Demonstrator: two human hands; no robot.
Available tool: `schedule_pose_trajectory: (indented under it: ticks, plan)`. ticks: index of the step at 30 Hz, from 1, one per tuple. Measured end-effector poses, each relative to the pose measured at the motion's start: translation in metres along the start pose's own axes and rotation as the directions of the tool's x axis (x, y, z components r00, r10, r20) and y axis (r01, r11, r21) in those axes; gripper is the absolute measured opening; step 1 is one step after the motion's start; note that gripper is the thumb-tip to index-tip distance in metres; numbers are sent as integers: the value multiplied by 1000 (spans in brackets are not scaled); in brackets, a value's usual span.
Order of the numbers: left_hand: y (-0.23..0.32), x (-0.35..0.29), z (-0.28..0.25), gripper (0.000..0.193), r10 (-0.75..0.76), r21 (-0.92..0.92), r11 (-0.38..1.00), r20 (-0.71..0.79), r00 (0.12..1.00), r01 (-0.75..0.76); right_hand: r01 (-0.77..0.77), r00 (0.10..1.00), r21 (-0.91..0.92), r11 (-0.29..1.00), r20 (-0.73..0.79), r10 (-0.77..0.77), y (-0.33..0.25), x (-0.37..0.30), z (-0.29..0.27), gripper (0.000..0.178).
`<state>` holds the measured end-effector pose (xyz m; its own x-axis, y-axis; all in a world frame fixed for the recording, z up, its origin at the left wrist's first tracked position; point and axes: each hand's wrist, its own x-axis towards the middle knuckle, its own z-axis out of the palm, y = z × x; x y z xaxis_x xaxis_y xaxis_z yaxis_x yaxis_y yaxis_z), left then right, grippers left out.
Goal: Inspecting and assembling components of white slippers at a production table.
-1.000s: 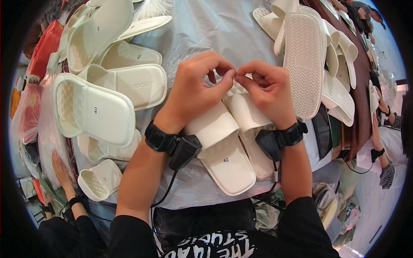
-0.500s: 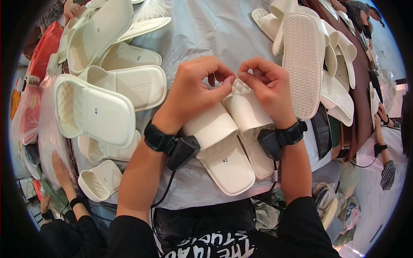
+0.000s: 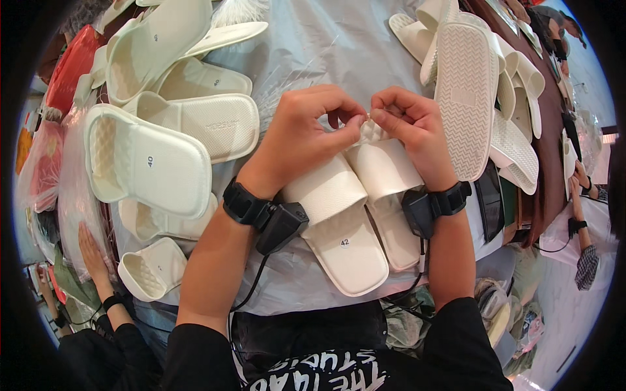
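Observation:
A pair of cream slide slippers lies side by side in front of me, the left slipper (image 3: 345,247) overlapping the right slipper (image 3: 394,238). Above their toe ends, my left hand (image 3: 310,133) pinches thumb against forefinger. Just beside it, my right hand (image 3: 417,133) is pinched too, the fingertips of both almost meeting. Whatever is between them is too small to make out. Both wrists wear black straps with cabled black boxes.
Several cream slippers (image 3: 153,163) are heaped on the left; more, including one sole-up slipper (image 3: 462,98), are piled right. White thin strands (image 3: 240,12) lie at the back on the grey plastic sheet (image 3: 326,52). Another person's hand (image 3: 92,251) rests on clear plastic at far left.
The whole view has shifted slightly, carrying the slippers a little to the right. The fingertips of my two hands are slightly farther apart, both still pinched.

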<state>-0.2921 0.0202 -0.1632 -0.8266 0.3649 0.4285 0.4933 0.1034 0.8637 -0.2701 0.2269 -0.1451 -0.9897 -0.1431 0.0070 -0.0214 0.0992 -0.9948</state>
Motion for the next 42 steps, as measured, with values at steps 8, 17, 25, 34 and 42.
schedule_pose_trajectory:
  ticks: [8,17,25,34,42]
  plan:
    - [-3,-2,-1,9,27,10,1000,18,999,-27,-30,998,53,998,48,27,0,-1,-1,5]
    - [-15,2,-8,11,-73,-3,997,-98,992,73,-66,976,35,997,210,57,-3,-7,-4,5]
    - [-24,2,-12,16,-59,-36,998,-221,974,52,-81,994,-12,997,66,82,-4,1,9,7]
    - [-6,-2,-1,49,-117,-235,965,7,993,115,66,998,-146,987,30,-62,19,-5,-6,9]
    - [-12,2,-5,57,-47,-324,944,35,998,56,129,990,-240,962,-20,-137,21,0,-4,8]
